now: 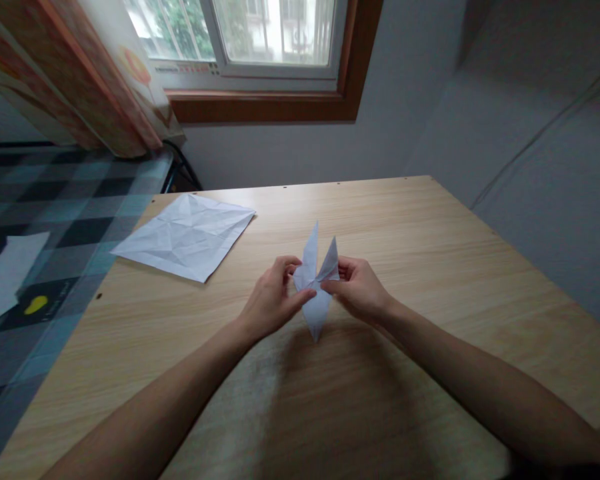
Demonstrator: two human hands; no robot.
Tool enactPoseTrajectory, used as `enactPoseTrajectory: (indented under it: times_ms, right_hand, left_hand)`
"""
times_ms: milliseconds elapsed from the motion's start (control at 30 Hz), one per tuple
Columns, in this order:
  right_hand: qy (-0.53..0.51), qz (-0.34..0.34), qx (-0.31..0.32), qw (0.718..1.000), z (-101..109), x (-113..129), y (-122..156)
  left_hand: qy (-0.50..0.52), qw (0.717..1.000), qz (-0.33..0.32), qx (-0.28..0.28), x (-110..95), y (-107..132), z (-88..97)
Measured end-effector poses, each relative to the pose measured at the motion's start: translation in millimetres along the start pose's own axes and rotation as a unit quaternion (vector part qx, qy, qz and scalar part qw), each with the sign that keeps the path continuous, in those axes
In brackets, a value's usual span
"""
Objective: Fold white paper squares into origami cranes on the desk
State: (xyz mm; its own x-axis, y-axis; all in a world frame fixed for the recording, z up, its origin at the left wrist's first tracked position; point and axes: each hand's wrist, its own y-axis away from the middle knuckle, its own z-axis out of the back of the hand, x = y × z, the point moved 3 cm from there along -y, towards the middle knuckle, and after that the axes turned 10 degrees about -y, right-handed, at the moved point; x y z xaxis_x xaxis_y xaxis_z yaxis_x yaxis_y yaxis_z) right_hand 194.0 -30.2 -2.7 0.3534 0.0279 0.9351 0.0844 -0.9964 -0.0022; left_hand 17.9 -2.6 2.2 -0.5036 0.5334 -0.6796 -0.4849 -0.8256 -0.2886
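Note:
A piece of folded white paper (316,310) is held over the middle of the wooden table (430,260). Two narrow points stick up from it, apart from each other, and one wider point hangs down toward me. My left hand (273,297) grips its left side, thumb across the front and fingers behind. On the right side, my right hand (357,287) pinches the base of the right-hand point between thumb and fingers. Parts of the fingers behind the paper are hidden.
A creased, unfolded white sheet (190,233) lies at the table's far left. Left of the table is a checked cloth surface (80,227) with torn-looking white paper (15,273) and a dark item with a yellow mark (36,305). A window (275,40) and curtain (95,73) are behind.

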Motion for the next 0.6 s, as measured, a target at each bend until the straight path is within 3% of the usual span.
enactPoseTrajectory:
  times_ms: [133,200,300,433,533,600]
  right_hand:
    - [-0.018,0.015,-0.004,1.000,-3.1,6.2,0.4]
    - [-0.026,0.009,-0.006,1.000,-5.0,7.2,1.2]
    - [-0.028,0.004,-0.009,1.000,-6.2,5.5,2.5]
    - [0.005,0.016,-0.022,1.000,-3.2,2.3,2.8]
    - [0.015,0.048,-0.052,0.997,1.5,2.2,0.7]
    - [0.018,0.069,-0.085,0.994,6.6,1.8,-1.7]
  left_hand:
    - [0.283,0.955,0.078,0.026,2.3,-2.3,-9.0]
    - [0.340,0.933,0.105,0.049,0.3,-1.8,-12.4]
    - [0.363,0.922,0.125,0.056,-3.5,0.6,-13.8]
    - [0.307,0.946,0.100,0.018,-11.9,1.6,-6.4]
    - [0.127,0.989,0.012,-0.074,-21.3,1.2,10.4]
    - [-0.016,0.987,-0.076,-0.140,-26.4,2.7,21.1]
